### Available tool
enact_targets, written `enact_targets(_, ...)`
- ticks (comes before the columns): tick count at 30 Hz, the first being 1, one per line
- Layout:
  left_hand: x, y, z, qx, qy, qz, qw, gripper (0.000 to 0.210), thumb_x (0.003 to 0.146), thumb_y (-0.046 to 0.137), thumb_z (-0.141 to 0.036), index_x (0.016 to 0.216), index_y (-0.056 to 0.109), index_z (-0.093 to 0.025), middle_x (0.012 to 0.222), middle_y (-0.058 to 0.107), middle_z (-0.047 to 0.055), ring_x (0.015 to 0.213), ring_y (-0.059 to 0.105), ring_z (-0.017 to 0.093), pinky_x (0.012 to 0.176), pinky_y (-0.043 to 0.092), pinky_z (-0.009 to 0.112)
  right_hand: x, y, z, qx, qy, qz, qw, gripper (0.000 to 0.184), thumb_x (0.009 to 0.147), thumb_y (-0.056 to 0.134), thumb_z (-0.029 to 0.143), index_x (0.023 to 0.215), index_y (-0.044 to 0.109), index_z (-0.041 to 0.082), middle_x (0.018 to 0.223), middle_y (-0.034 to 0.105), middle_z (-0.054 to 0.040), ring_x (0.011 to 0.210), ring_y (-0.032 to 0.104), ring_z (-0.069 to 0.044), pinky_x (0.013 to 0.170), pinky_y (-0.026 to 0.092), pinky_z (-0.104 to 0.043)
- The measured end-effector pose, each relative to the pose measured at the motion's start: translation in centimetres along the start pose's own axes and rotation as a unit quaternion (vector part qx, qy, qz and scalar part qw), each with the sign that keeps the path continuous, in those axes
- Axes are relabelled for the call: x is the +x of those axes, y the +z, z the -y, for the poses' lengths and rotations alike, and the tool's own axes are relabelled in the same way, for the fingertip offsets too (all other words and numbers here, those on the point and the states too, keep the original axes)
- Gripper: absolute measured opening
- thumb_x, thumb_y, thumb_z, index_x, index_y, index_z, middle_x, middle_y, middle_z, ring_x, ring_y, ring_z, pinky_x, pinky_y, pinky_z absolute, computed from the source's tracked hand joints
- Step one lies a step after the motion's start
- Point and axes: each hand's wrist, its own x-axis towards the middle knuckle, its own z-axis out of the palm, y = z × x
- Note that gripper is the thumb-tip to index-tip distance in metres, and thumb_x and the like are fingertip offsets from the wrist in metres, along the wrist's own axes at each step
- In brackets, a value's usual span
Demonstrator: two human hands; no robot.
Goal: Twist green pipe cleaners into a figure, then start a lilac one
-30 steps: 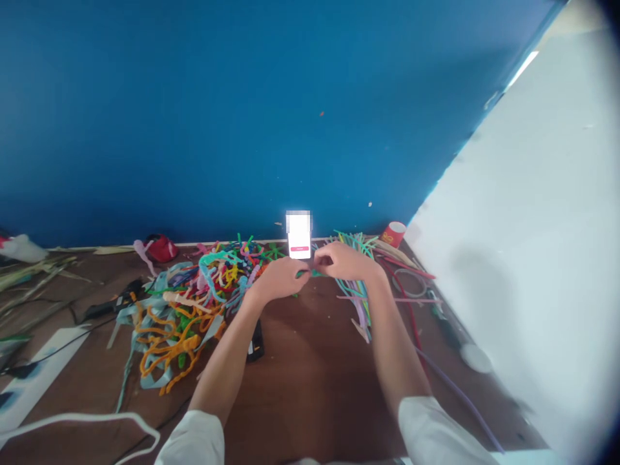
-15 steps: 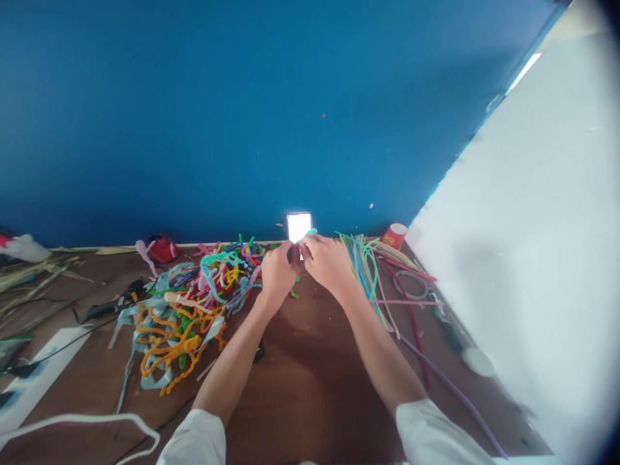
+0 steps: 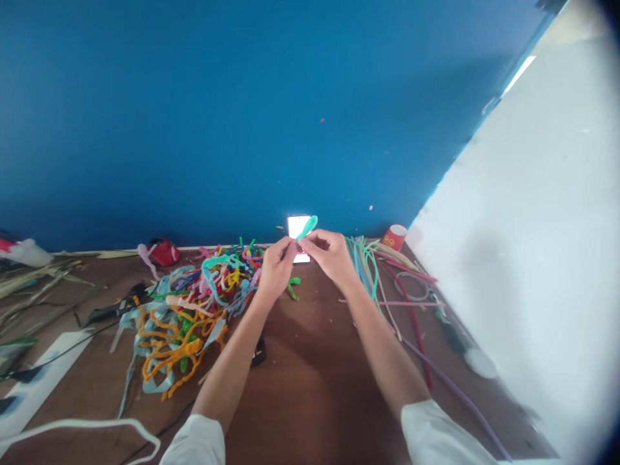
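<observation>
Pinched between fingers and thumb, a teal-green pipe cleaner [image 3: 309, 225] is bent into a narrow loop that points up and right. My left hand [image 3: 277, 268] grips its lower end from the left, fingers closed. From the right, my right hand [image 3: 332, 255] pinches the same spot, so the fingertips nearly meet and hide that end. Behind the fingers a phone [image 3: 294, 224] with a bright screen leans at the blue wall. A short green pipe cleaner piece [image 3: 293, 289] lies on the table just below my hands.
A tangled heap of coloured pipe cleaners [image 3: 188, 323] covers the left of the brown table [image 3: 310, 387]. Straight pipe cleaners [image 3: 364, 258] lie right, near a red paper cup [image 3: 394, 237]. At far left are a white power strip [image 3: 46, 381] and a cable [image 3: 97, 423].
My hands have turned slightly, with the fingers lifted, and more of the teal-green loop now shows above them. The green piece on the table is less covered by my left hand.
</observation>
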Motion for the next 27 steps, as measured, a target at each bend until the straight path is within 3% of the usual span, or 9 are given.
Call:
enact_targets(4,0.3,-0.3,0.5,-0.146,-0.064,0.033,0.987,0.034,0.09,0.055,-0.048,0.073,0.054,-0.018,0.051,0.028,-0.007,0.046,0.022,0.007,0.046,0.017,0.023,-0.2,0.5,0.5,-0.03,-0.036,-0.01,0.999,0.027,0.091,0.058,0.042,0.08,0.063,0.018,0.075,0.063,-0.0016,0.068,0.055,-0.013,0.064,0.041,-0.026)
enact_targets(8,0.4,-0.8,0.3,-0.264,-0.099,0.089,0.955,0.035,0.086,0.061,-0.047,0.073,0.054,-0.016,0.048,0.02,-0.01,0.043,0.014,0.005,0.044,0.009,0.022,-0.2,0.3,0.7,-0.059,-0.1,0.008,0.993,0.03,0.095,0.052,0.044,0.078,0.057,0.019,0.08,0.059,-0.0013,0.073,0.053,-0.013,0.067,0.04,-0.025)
enact_targets(16,0.5,-1.6,0.7,-0.399,-0.2,0.258,0.857,0.029,0.08,0.066,-0.039,0.071,0.049,-0.017,0.051,0.011,-0.011,0.039,0.009,0.003,0.04,0.01,0.021,-0.1,-0.9,-0.3,-0.059,-0.125,0.06,0.989,0.034,0.093,0.054,0.05,0.075,0.053,0.021,0.076,0.059,-0.0001,0.067,0.05,-0.012,0.064,0.039,-0.026)
enact_targets(18,0.6,-1.6,0.9,-0.401,-0.203,0.279,0.849,0.029,0.081,0.065,-0.039,0.072,0.048,-0.018,0.05,0.011,-0.011,0.038,0.008,0.003,0.039,0.01,0.021,-0.1,-1.0,-0.4,-0.055,-0.129,0.058,0.988,0.034,0.092,0.056,0.049,0.074,0.054,0.02,0.073,0.058,0.0006,0.064,0.05,-0.012,0.062,0.038,-0.026)
enact_targets(20,0.6,-1.5,0.9,-0.375,-0.188,0.27,0.867,0.031,0.084,0.063,-0.043,0.074,0.049,-0.017,0.05,0.014,-0.011,0.039,0.01,0.004,0.04,0.009,0.021,-0.1,-1.0,-0.3,-0.042,-0.13,0.051,0.989,0.033,0.091,0.059,0.048,0.073,0.055,0.02,0.071,0.057,0.001,0.062,0.049,-0.011,0.059,0.037,-0.025)
enact_targets(22,0.6,-1.4,0.6,-0.314,-0.154,0.238,0.906,0.032,0.089,0.058,-0.046,0.079,0.052,-0.017,0.049,0.024,-0.01,0.04,0.017,0.004,0.042,0.013,0.02,-0.1,-0.9,-0.1,-0.033,-0.12,0.038,0.991,0.032,0.09,0.061,0.047,0.073,0.056,0.02,0.07,0.058,0.0008,0.06,0.048,-0.011,0.057,0.037,-0.025)
enact_targets(25,0.6,-1.4,0.0,-0.171,-0.079,0.181,0.965,0.035,0.094,0.051,-0.051,0.089,0.055,-0.016,0.058,0.047,-0.004,0.049,0.04,0.008,0.049,0.03,0.021,-0.1,-0.8,0.2,-0.037,-0.097,0.016,0.994,0.033,0.089,0.061,0.049,0.073,0.058,0.019,0.07,0.058,0.0003,0.059,0.048,-0.011,0.056,0.036,-0.025)
enact_targets(27,0.5,-1.5,-0.3,-0.071,-0.028,0.137,0.988,0.035,0.094,0.049,-0.051,0.098,0.058,-0.017,0.071,0.059,0.0,0.064,0.052,0.011,0.061,0.04,0.023,-0.1,-1.0,0.4,-0.047,-0.092,0.011,0.995,0.034,0.089,0.06,0.05,0.074,0.059,0.019,0.069,0.058,0.0003,0.059,0.048,-0.011,0.056,0.036,-0.026)
